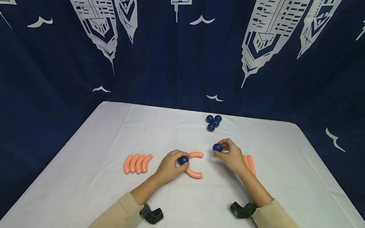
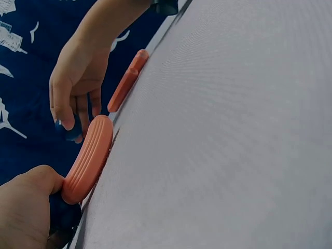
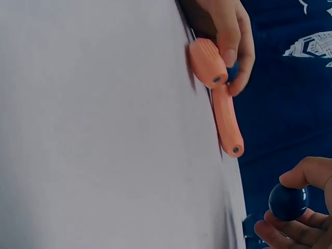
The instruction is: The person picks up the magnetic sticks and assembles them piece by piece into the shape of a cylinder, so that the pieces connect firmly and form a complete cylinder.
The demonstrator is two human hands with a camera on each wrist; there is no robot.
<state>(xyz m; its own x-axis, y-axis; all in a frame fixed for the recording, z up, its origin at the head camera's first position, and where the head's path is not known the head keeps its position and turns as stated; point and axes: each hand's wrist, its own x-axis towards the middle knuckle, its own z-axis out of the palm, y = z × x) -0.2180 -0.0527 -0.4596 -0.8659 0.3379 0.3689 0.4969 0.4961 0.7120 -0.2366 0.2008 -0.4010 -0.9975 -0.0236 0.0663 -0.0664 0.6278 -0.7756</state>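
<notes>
My left hand (image 1: 172, 164) holds a dark blue ball (image 1: 184, 160) between thumb and fingers, low at the table. Two curved orange rods (image 1: 194, 174) meet the ball's area and spread rightward from it; the hand partly covers where they join it. In the right wrist view, the rod ends (image 3: 235, 150) show dark round spots. Farther right, my right hand (image 1: 231, 156) pinches a second blue ball (image 1: 217, 147) by thumb and fingertips, above the table. That ball is apart from the rods.
Several curved orange rods (image 1: 138, 163) lie side by side at the left. Straight orange rods (image 1: 250, 164) lie partly hidden behind the right forearm. Several blue balls (image 1: 211, 127) cluster near the back edge of the white-covered table (image 1: 159, 126). A dark blue patterned curtain (image 1: 176, 63) hangs behind.
</notes>
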